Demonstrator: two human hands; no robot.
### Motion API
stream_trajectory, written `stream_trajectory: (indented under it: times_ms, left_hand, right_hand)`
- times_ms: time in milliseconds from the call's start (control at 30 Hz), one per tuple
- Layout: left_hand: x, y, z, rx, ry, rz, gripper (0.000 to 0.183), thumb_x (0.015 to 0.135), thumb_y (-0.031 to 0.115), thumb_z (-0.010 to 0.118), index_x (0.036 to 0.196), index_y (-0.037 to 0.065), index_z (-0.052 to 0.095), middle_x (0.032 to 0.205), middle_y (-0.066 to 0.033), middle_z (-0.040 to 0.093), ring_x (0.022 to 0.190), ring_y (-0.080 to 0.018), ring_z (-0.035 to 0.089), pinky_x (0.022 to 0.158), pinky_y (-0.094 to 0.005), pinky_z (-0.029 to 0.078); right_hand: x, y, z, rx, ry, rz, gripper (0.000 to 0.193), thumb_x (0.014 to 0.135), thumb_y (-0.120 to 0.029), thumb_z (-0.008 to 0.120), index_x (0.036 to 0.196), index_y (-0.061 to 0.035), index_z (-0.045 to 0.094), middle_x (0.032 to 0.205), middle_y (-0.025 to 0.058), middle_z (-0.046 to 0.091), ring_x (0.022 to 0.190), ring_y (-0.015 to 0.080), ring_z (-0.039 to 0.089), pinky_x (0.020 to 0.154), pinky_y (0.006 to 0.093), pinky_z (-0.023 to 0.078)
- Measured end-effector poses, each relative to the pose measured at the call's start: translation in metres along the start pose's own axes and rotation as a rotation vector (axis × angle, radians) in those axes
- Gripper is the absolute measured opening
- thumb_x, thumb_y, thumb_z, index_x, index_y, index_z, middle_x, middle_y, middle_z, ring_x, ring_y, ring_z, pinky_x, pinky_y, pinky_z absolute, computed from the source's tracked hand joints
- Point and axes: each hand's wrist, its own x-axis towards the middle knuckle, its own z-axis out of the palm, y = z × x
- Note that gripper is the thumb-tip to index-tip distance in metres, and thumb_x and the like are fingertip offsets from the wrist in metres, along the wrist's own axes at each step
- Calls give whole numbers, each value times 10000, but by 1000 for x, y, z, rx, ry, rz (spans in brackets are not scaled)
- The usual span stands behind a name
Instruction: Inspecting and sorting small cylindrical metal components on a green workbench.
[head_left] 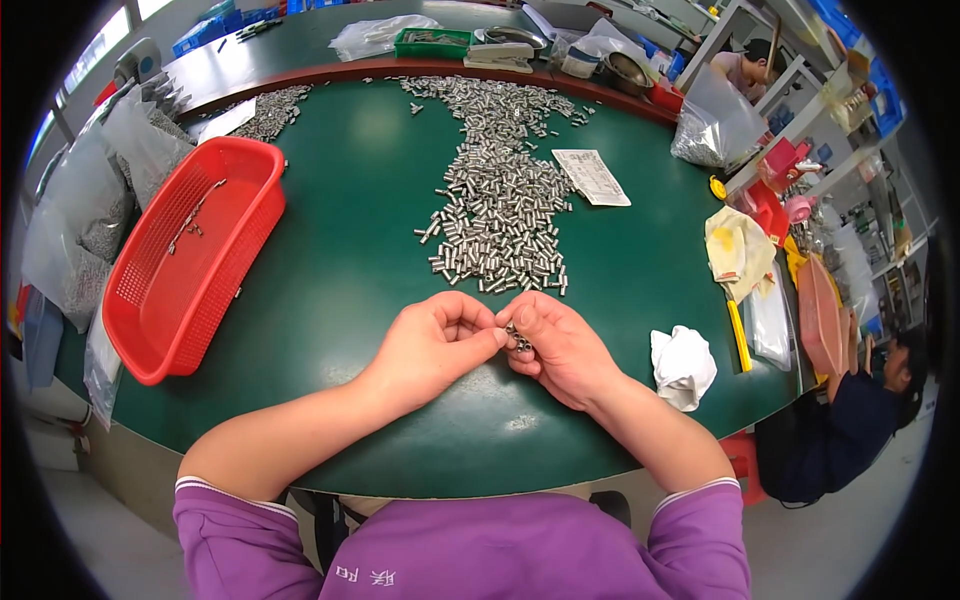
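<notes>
Close to the front of the green table (330,200), my two hands meet fingertip to fingertip. Several small metal cylinders (521,341) with open ends lie in the curled fingers of my right hand (562,350). My left hand (425,345) is closed in a pinch at the edge of that little bunch; its thumb and forefinger hide whatever is between them. Just beyond my fingers begins a long heap of the same short silvery cylinders (500,200), running to the back of the table.
On the left stands a red plastic basket (190,270) with a few cylinders in it, beside clear bags of parts (85,220). A printed paper slip (592,178) touches the heap. To the right are a white cloth (683,368) and a yellow-handled tool (738,335). Two people are farther right.
</notes>
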Motion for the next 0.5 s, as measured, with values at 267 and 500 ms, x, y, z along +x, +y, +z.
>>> stream_trajectory:
  times_ms: [267,500]
  left_hand:
    - [1,-6,-5,-5,-22,66,134,898,58,627,967,-10,534,920,-65,640,868,-108,647,754,-234,523]
    - [3,-6,-3,-228,-14,157,141,897,-35,570,974,-11,455,1044,-138,582,912,-179,652,797,-299,554]
  right_hand:
    - [1,-2,-1,95,12,42,319,974,-357,560,1050,-48,549,832,8,496,648,63,403,568,185,371]
    - [0,-5,-3,132,36,29,350,973,-372,555,1066,-36,529,835,9,487,639,63,391,555,188,357]
